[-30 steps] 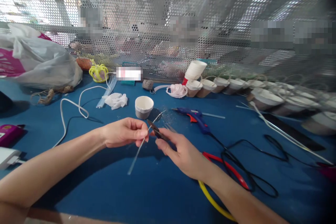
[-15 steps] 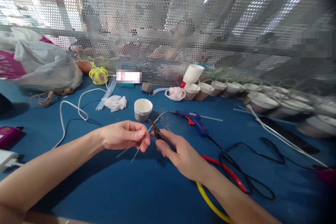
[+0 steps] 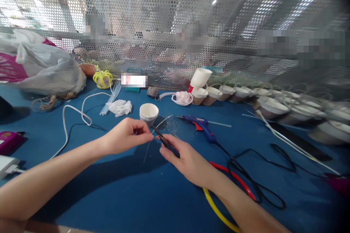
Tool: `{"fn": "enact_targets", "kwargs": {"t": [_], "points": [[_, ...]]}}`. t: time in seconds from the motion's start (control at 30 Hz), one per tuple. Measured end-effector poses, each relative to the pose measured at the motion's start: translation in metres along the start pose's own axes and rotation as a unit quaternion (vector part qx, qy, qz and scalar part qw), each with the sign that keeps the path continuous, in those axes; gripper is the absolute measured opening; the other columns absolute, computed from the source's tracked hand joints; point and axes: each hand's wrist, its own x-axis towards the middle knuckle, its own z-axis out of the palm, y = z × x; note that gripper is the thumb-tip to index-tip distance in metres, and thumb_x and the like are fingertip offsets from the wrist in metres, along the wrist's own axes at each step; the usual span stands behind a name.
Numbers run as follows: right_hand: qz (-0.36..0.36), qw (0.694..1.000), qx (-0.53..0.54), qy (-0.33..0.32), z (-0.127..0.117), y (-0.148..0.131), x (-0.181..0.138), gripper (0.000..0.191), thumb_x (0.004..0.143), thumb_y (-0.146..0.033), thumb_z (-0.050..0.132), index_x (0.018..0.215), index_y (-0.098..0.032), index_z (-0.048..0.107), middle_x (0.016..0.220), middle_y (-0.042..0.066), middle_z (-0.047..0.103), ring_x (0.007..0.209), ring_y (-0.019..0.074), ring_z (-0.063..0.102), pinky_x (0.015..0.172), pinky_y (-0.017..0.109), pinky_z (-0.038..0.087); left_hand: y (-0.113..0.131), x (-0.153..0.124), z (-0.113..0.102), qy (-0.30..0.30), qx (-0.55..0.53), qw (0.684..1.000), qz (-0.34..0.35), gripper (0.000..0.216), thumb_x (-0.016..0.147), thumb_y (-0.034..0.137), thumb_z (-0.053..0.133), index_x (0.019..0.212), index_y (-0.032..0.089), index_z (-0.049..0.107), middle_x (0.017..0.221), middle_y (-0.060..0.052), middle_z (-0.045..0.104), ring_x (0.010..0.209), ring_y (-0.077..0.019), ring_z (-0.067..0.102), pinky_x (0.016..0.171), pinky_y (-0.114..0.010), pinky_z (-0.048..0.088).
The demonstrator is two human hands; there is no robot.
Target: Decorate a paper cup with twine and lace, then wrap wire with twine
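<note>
My left hand (image 3: 126, 136) pinches a thin clear strip (image 3: 147, 149) that hangs down from its fingertips over the blue table (image 3: 136, 196). Just to its right, my right hand (image 3: 184, 158) is closed round small dark scissors (image 3: 163, 141) whose blades point up-left at the strip, right by the left fingertips. A white paper cup (image 3: 148, 113) stands just behind both hands. A curved clear strip (image 3: 164, 120) lies beside the cup.
A blue glue gun (image 3: 201, 123) with a black cord (image 3: 257, 174) lies to the right, by red and yellow hoops (image 3: 232, 178). A row of paper cups (image 3: 246, 93) lines the perforated metal screen (image 3: 175, 25). A white cable (image 3: 73, 111), plastic bag (image 3: 41, 65) and phone (image 3: 9, 141) lie at the left.
The long strip in my left hand has become a shorter piece hanging from the fingertips. Both hands have risen slightly toward the cup, scissors still at the strip.
</note>
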Motion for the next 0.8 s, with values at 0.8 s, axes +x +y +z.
{"fn": "enact_targets", "kwargs": {"t": [0.8], "points": [[-0.028, 0.999, -0.036, 0.028, 0.004, 0.000, 0.000, 0.021, 0.088, -0.033, 0.043, 0.098, -0.021, 0.057, 0.086, 0.003, 0.065, 0.078, 0.0162, 0.059, 0.070, 0.028, 0.046, -0.009, 0.002, 0.005, -0.081, -0.130, 0.988, -0.007, 0.031, 0.077, 0.039, 0.055, 0.058, 0.016, 0.046, 0.053, 0.004, 0.043, 0.051, -0.0080, 0.034, 0.053, -0.024, 0.028]]}}
